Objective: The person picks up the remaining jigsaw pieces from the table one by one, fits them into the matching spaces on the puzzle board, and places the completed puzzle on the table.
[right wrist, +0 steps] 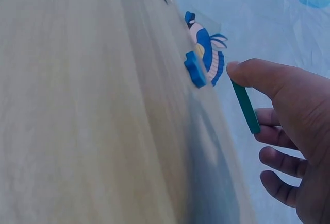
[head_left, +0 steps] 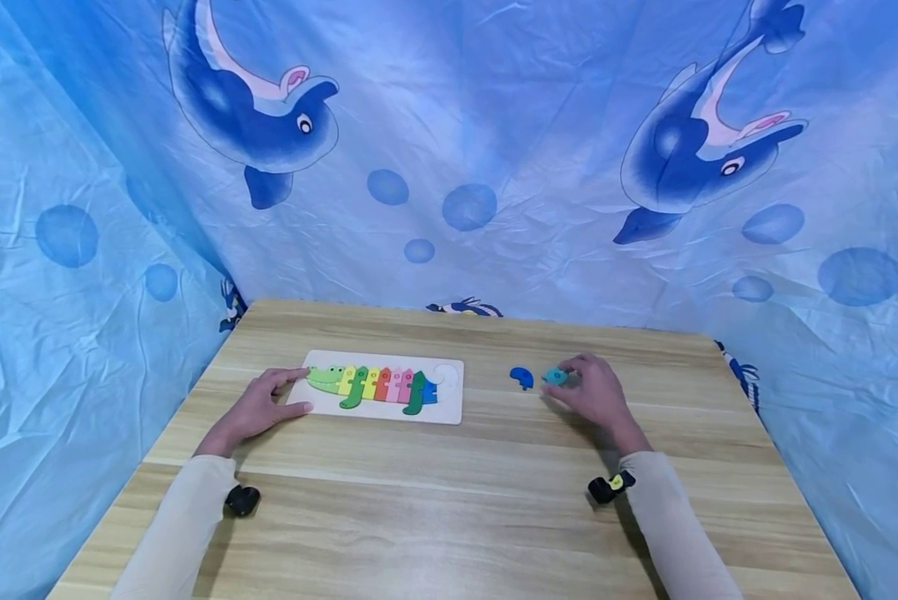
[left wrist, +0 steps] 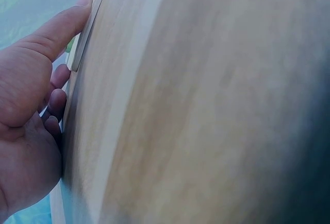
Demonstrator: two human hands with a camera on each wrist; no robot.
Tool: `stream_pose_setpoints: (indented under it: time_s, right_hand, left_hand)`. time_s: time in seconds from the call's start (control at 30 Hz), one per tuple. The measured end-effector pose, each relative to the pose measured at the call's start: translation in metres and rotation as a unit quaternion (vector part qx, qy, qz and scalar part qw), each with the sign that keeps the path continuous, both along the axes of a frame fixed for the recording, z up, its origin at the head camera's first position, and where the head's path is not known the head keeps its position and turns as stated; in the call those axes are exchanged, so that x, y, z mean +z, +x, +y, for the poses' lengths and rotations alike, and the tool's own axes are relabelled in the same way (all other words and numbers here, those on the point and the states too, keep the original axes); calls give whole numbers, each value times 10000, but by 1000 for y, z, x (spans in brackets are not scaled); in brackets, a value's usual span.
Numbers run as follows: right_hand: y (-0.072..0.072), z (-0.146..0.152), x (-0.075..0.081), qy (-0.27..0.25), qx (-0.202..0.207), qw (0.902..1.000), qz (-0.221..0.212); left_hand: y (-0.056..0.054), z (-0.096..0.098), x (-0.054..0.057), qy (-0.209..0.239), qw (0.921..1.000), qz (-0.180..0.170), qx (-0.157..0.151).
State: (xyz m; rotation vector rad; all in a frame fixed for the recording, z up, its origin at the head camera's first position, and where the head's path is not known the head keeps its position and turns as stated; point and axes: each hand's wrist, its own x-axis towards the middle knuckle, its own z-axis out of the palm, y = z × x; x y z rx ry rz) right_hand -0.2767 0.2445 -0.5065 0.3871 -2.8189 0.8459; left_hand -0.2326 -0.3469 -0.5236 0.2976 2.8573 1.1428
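Observation:
A white puzzle board (head_left: 449,408) lies on the table with a colourful crocodile puzzle in it. Most of its coloured pieces are set in; the curled tail outline at the right end shows bare board. My left hand (head_left: 257,404) grips the board's left end, its thumb on the near edge and a finger near the far corner. Between thumb and fingers, my right hand (head_left: 593,392) pinches a teal puzzle piece (head_left: 555,377), seen edge-on above the table in the right wrist view. Just left of that hand lies a blue puzzle piece (head_left: 521,377).
The wooden table (head_left: 434,517) reaches back to a blue curtain (head_left: 554,267) printed with dolphins, which also hangs at both sides. A black wrist camera (head_left: 242,500) is on the left sleeve, another wrist camera (head_left: 606,488) on the right.

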Motion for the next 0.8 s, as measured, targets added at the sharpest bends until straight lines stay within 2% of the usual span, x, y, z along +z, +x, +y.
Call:
stream_pose_setpoints:
  time_s: [0.27, 0.8]
  right_hand:
    - [0, -14, 14, 81, 222, 9997, 16]
    - [-4, -52, 27, 276, 496, 9983, 113]
  left_hand:
    - [0, 0, 1, 18, 10000, -17, -1]
    - [0, 1, 2, 11, 10000, 17, 0]
